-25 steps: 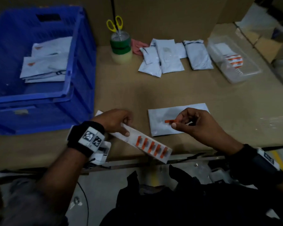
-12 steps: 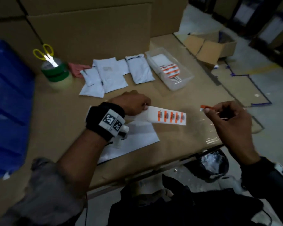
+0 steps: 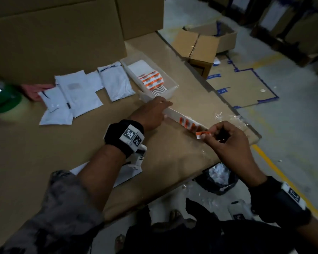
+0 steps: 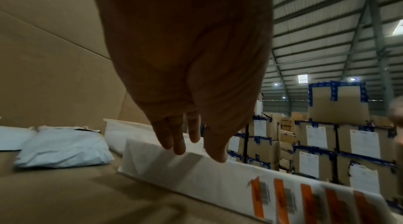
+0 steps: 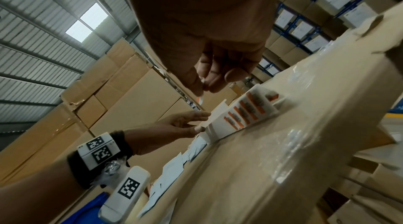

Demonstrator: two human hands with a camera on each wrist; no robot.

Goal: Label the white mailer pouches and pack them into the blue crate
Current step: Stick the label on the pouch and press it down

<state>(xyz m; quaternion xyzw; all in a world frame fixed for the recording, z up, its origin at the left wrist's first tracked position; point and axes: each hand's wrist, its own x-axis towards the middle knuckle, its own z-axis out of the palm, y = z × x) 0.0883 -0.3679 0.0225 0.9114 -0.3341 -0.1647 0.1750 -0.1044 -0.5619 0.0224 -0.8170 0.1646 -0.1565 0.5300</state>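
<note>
Over the counter (image 3: pixel 173 162), left hand (image 3: pixel 151 114) gripped the sticker strip (image 3: pixel 189 123), right hand (image 3: pixel 228 142) pinched a peeled sticker (image 3: pixel 203 133); pressing onto a pouch (image 3: pixel 116 83) seemingly remained.

An open cardboard box (image 3: pixel 206 44) stands on the floor at one o'clock, beyond the counter (image 3: pixel 35 143). A green tape roll (image 3: pixel 2 101) sits at nine o'clock beside a pink cloth (image 3: pixel 35 88). Flattened cardboard (image 3: pixel 244 88) with blue tape lies at two o'clock.
</note>
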